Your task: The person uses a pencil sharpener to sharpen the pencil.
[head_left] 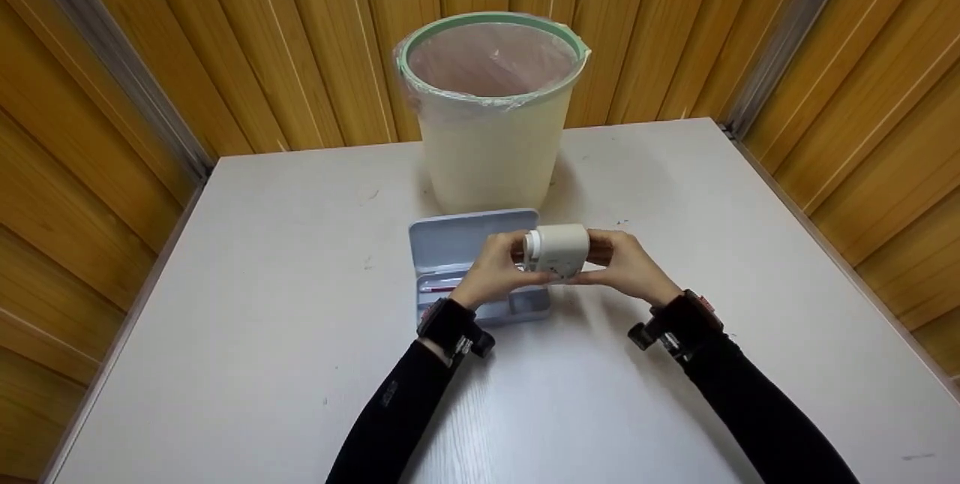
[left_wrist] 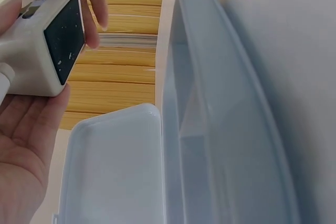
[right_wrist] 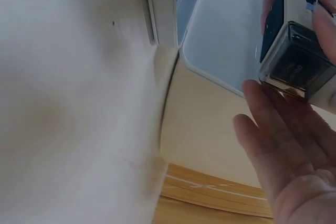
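A white desktop pencil sharpener (head_left: 564,250) is held up between both hands, above the right part of an open light-blue pencil case (head_left: 444,242). My left hand (head_left: 495,268) grips its left end, beside a round white knob, thumb on one side and fingers on the other. From the other end my right hand (head_left: 628,268) holds it between thumb and fingers. The left wrist view shows the sharpener's dark, speckled base (left_wrist: 65,39). A see-through dark compartment (right_wrist: 298,59) faces the right palm. Inside the case lies a dark red pencil (head_left: 439,289), partly hidden by the left hand.
Behind the pencil case stands a cream waste bin (head_left: 491,154) with a green rim and a clear plastic liner. The case's lid leans back close to the bin. Wood-panelled walls (head_left: 315,41) enclose the white table (head_left: 285,266) at the back and sides.
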The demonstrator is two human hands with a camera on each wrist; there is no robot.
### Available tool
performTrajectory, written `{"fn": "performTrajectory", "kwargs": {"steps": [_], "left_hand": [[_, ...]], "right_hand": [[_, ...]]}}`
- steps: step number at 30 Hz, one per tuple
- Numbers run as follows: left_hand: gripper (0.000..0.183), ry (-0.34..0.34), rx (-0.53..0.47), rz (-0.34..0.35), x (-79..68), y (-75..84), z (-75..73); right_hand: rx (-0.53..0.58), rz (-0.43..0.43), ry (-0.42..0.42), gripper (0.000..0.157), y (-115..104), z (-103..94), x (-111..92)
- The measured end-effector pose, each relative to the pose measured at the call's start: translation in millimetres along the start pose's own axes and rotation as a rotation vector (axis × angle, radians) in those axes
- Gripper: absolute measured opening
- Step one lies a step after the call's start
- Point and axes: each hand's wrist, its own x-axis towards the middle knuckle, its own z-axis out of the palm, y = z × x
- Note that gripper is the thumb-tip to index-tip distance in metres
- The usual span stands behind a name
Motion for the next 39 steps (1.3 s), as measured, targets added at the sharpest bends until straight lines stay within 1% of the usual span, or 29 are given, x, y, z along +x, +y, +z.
{"fn": "performTrajectory", "kwargs": {"steps": [2, 5, 13, 20, 25, 31, 39], "left_hand": [[0.050, -0.009, 0.014, 0.003, -0.1, -0.1, -0.2], [0.050, -0.015, 0.030, 0.007, -0.4, -0.1, -0.4], [0.048, -0.019, 0.029, 0.011, -0.4, 0.8, -1.5], [0.047, -0.020, 0.039, 0.024, -0.3, 1.4, -1.9], [0.045, -0.016, 0.045, 0.036, 0.4, 1.1, -1.4], [0.045, -0.007, 0.047, 0.036, -0.1, 1.6, -1.5], [0.044, -0.014, 0.065, 0.037, 0.2, 2.9, -3.6]], "right_hand": [[0.026, 0.004, -0.001, 0.062, 2.0, 1.0, -0.1], [0.050, 0.005, -0.008, 0.063, 3.7, 1.5, -0.3], [0.076, 0.024, -0.018, 0.064, 4.2, -0.4, 0.2], [0.104, 0.031, -0.049, 0.063, 3.7, -3.3, 1.2], [0.102, 0.026, -0.062, 0.062, 2.7, -4.6, 1.9], [0.093, 0.026, -0.060, 0.060, 3.0, -4.0, 2.5], [0.096, 0.020, -0.091, 0.059, 2.4, -4.7, 3.6]]}}
